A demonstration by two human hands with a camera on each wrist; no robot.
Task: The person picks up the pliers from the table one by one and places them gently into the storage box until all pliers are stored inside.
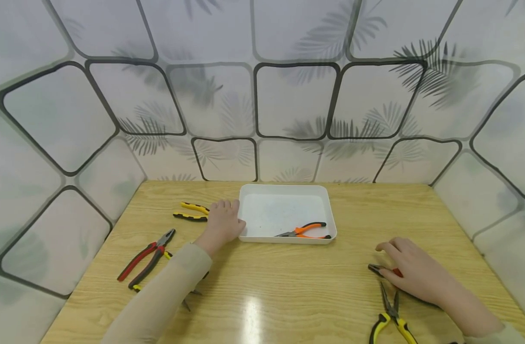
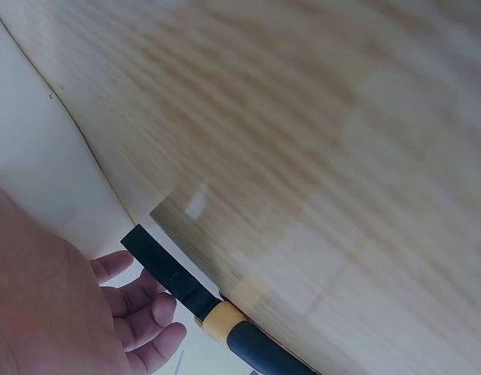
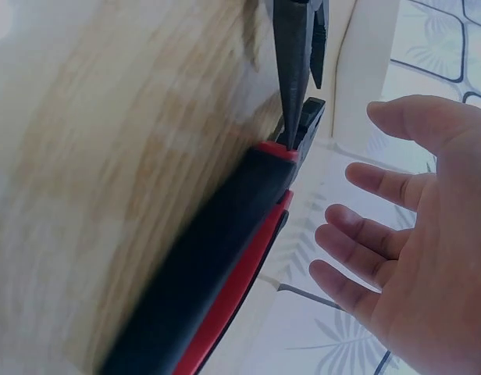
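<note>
- Head view: your left hand [image 1: 221, 220] is at the tray's left side, over the head of the yellow-handled pliers [image 1: 195, 207], whose handles point left.
- Left wrist view: fingers relaxed and bent just beside that tool's dark jaws, not closed round it; contact can't be told.
- Your right hand [image 1: 417, 272] is at the right, above the red-and-black pliers [image 1: 377, 269], jaws pointing left. Right wrist view shows its fingers extended and spread, gripping nothing.
- White tray [image 1: 275, 205] at the far middle of the worktop [image 1: 288, 277]; orange-handled pliers [image 1: 311, 226] lie inside, by the near right corner.
- Long-nose pliers [image 1: 392, 313] with yellow-and-black handles lie nearer you than your right hand, tips pointing far.
- Left side: larger red-and-grey pliers [image 1: 160, 243]; beside them another yellow-and-black tool [image 1: 168, 255], partly hidden by your left sleeve [image 1: 176, 272].
</note>
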